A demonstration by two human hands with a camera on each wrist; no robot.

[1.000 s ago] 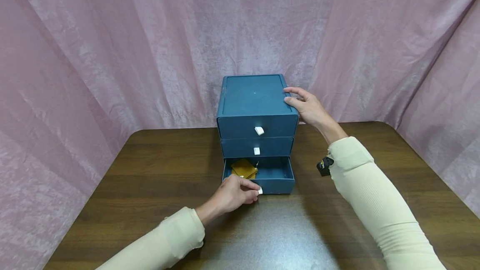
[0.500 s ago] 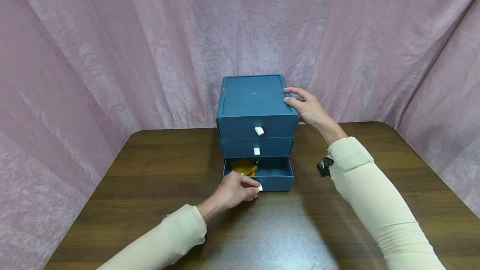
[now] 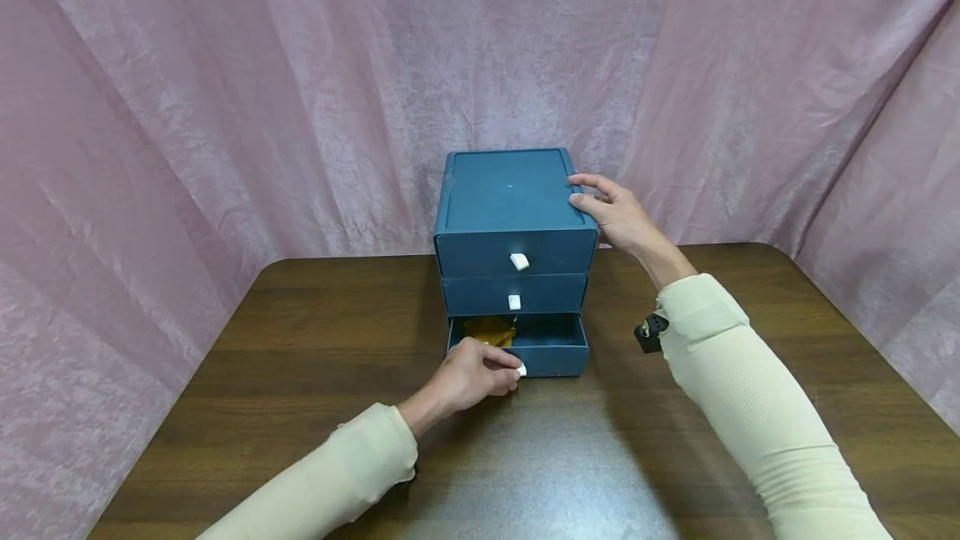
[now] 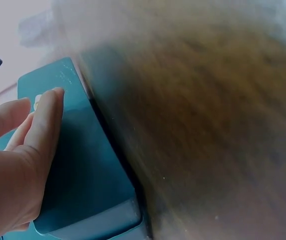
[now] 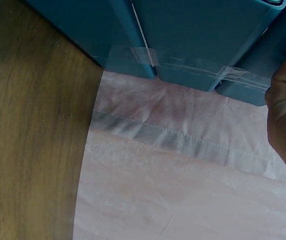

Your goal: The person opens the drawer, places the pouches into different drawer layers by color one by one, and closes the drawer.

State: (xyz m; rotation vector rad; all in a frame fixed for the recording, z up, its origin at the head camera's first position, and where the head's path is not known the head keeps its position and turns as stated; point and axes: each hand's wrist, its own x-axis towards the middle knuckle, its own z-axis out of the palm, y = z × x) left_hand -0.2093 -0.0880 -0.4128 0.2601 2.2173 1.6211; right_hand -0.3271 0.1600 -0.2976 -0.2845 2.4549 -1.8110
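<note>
A blue cabinet of three stacked drawers (image 3: 510, 190) stands at the back of the table. Its bottom drawer (image 3: 555, 362) is partly pulled out, and a mustard-yellow pouch (image 3: 491, 330) lies in the left part of it. At that drawer's front, my left hand (image 3: 465, 377) pinches the small white knob (image 3: 522, 370) between thumb and fingers. The left wrist view shows the same hand (image 4: 20, 155) against the blue drawer front (image 4: 90, 165). My right hand (image 3: 618, 211) rests on the cabinet's top right edge, thumb and forefinger on the top.
The two upper drawers are closed, each with a white knob (image 3: 519, 261). Clear tape (image 5: 183, 65) runs across the cabinet's side. A pink curtain (image 3: 337, 107) hangs right behind the brown wooden table (image 3: 300, 340).
The bottom drawer has slid inward with my left hand on its knob, covering more of the yellow pouch. My right hand has stayed in place.
</note>
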